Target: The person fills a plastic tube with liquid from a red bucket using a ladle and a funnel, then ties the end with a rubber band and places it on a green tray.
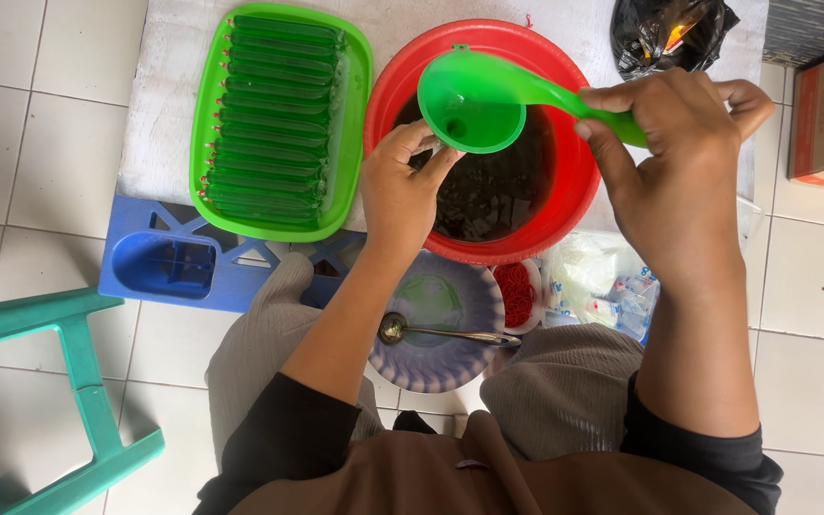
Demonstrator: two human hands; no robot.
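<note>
The right hand (674, 153) grips the handle of a green plastic ladle-funnel (474, 103), fingers curled and clenched around the handle near its far end, thumb on the near side. The scoop's round bowl hangs over the red basin (388, 91), at about 11 o'clock within its opening, above the dark liquid (498, 191) that fills it. The left hand (402, 186) sits just under the bowl at its 7 o'clock edge, fingertips bent up against the underside; whether they pinch something thin beneath the spout I cannot tell, as the bowl hides that spot.

The ladle-funnel looks light, stiff and smooth, likely slick when wet, so the handle's end, where the hand already holds it, gives the best leverage, with the second hand steadying the rim. Its load is liquid, so it should be kept level.

At 9 o'clock from the basin lies a green tray (355, 57) packed with long, narrow filled green tubes (274, 114), laid side by side; these seem soft and slippery, best lifted by their ends. Both rest on a pale bench (169, 76). Nearer the person, at 6 o'clock, a striped plate (431, 367) carries a metal spoon (445, 334), beside a small dish of red bands (519, 291) and clear plastic bags (603, 277).
</note>
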